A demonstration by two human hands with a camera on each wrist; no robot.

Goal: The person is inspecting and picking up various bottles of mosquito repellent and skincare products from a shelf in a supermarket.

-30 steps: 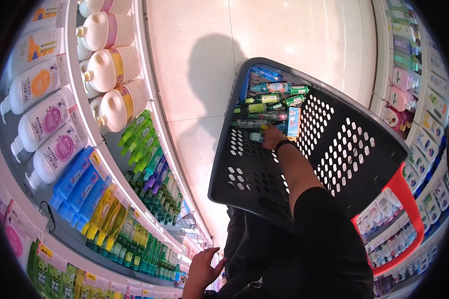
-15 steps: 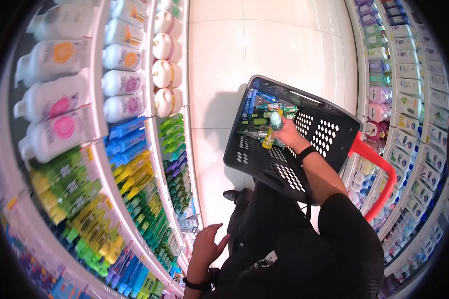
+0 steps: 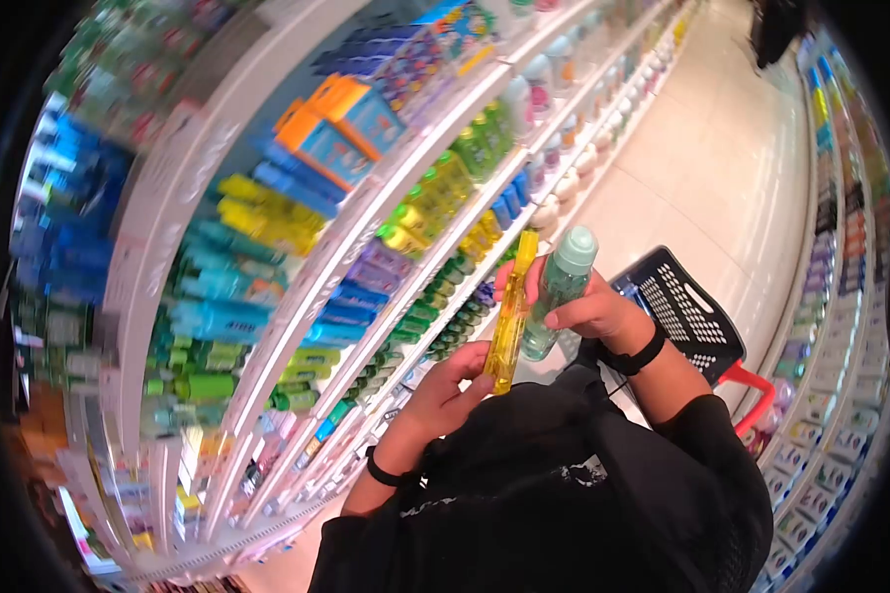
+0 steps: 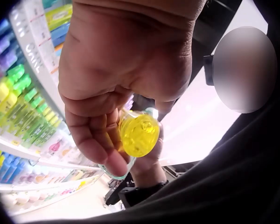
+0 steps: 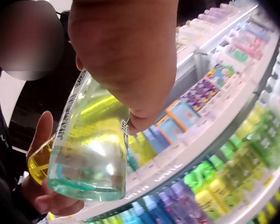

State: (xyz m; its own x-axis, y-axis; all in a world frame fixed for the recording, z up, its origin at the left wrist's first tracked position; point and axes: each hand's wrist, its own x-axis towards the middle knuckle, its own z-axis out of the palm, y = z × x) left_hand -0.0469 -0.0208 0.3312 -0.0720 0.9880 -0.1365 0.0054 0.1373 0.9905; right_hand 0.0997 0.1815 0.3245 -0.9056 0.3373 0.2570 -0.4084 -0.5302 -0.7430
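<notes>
My right hand [image 3: 598,308] grips a clear pale-green bottle [image 3: 562,287] with a mint cap, held upright and slightly tilted. Beside it is a slim yellow bottle [image 3: 509,331]; the right fingertips reach behind its upper part. The left hand [image 3: 447,393] has its fingers and thumb round the lower end of the yellow bottle. In the left wrist view the yellow base [image 4: 140,135] shows between the left fingers and thumb. The right wrist view has the green bottle [image 5: 91,154] in front of the yellow one [image 5: 39,163].
Shelves [image 3: 366,212] of bottles and boxes fill the left side. A black basket [image 3: 684,314] with a red handle [image 3: 756,395] stands on the floor at the right, before another shelf row [image 3: 811,435]. A dark shape is at the top of the aisle.
The right hand has come out of the basket with both bottles and is now near the body. The left hand has moved up and taken hold of the yellow bottle. The head view has swung toward the left shelves.
</notes>
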